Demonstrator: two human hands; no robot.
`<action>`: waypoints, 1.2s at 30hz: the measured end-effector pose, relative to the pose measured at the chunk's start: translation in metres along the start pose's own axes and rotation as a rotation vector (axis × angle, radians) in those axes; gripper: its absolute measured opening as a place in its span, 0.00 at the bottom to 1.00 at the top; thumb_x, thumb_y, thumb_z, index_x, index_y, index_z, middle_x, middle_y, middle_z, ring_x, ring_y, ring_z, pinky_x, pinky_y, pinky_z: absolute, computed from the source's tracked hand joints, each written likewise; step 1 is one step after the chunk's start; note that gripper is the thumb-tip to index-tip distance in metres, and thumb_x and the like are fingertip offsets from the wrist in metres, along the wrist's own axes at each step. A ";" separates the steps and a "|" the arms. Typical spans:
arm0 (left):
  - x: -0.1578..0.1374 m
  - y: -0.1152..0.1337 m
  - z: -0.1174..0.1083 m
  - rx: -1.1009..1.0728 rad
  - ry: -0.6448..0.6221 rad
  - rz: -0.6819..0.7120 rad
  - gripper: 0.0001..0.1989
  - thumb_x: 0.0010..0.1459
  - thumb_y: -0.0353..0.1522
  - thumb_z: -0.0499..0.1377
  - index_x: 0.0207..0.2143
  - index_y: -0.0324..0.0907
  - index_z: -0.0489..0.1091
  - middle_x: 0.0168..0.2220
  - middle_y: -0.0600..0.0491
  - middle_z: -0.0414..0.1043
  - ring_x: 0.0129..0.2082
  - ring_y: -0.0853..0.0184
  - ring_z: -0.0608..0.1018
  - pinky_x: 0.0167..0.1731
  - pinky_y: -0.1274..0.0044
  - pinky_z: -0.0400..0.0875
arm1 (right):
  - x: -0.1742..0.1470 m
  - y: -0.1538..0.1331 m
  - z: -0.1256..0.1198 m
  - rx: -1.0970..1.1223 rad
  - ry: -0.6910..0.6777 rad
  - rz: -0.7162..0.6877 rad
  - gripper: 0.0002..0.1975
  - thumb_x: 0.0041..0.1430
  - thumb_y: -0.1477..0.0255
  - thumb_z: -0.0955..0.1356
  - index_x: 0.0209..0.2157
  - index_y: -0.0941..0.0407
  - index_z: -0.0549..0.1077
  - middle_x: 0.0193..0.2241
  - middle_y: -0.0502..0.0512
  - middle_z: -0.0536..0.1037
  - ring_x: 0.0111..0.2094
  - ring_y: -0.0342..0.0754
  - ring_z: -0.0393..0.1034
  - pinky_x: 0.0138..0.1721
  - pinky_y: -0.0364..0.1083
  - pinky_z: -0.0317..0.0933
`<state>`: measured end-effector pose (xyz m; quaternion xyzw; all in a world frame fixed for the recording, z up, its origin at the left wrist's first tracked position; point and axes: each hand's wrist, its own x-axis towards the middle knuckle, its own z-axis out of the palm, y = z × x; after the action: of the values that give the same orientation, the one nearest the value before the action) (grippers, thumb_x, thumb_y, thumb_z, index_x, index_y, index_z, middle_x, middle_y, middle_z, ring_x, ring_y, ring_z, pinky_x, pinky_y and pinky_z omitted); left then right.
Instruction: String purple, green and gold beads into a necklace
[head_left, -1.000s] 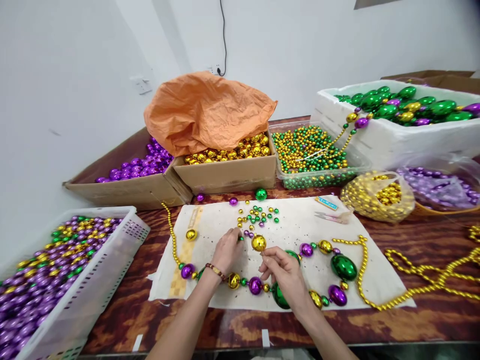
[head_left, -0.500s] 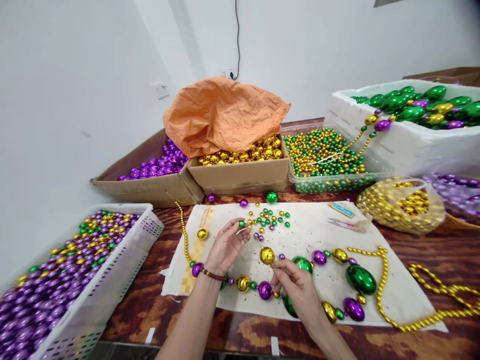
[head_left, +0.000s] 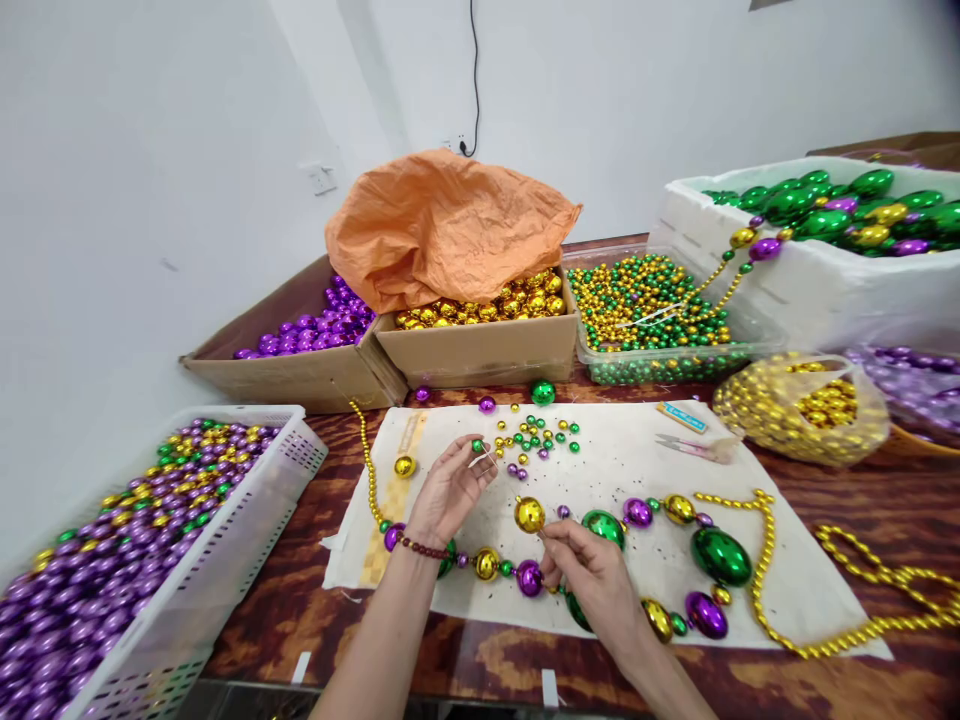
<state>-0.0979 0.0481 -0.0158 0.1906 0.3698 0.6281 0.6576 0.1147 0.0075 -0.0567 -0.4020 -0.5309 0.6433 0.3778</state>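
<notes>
My left hand [head_left: 454, 485] is raised over the white cloth [head_left: 600, 460], its fingertips pinching a small green bead [head_left: 478, 445]. A thin white string [head_left: 484, 457] loops beside those fingers. My right hand [head_left: 589, 570] has its thumb and forefinger closed at the lower right side of a shiny gold ball bead [head_left: 529, 515], which hangs just left of the fingertips. Whether they grip the ball or a cord at its hole is hard to see. Under both hands runs a strand of large beads, with a purple ball [head_left: 529, 578] and a green oval bead [head_left: 603, 528] showing.
Loose small beads [head_left: 534, 440] lie on the cloth. Scissors [head_left: 694, 447] rest at its right. Behind stand cardboard boxes [head_left: 480, 355], a clear tub [head_left: 667, 350] and a white foam box [head_left: 795, 270]. A white plastic basket [head_left: 292, 440] is at left, a bag of gold beads [head_left: 802, 410] at right.
My left hand has shifted slightly left with the green bead. The gold ball has moved a little left and down at my right fingertips.
</notes>
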 end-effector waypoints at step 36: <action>-0.028 -0.014 0.012 0.085 0.000 0.078 0.11 0.55 0.33 0.62 0.41 0.39 0.73 0.34 0.50 0.75 0.38 0.65 0.78 0.37 0.77 0.69 | 0.022 -0.009 0.027 -0.017 -0.058 0.038 0.09 0.60 0.66 0.66 0.36 0.57 0.71 0.28 0.53 0.79 0.23 0.46 0.74 0.18 0.38 0.55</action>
<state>-0.0775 0.0222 -0.0110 0.2328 0.3883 0.6370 0.6239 0.0821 0.0185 -0.0469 -0.3964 -0.5392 0.6573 0.3466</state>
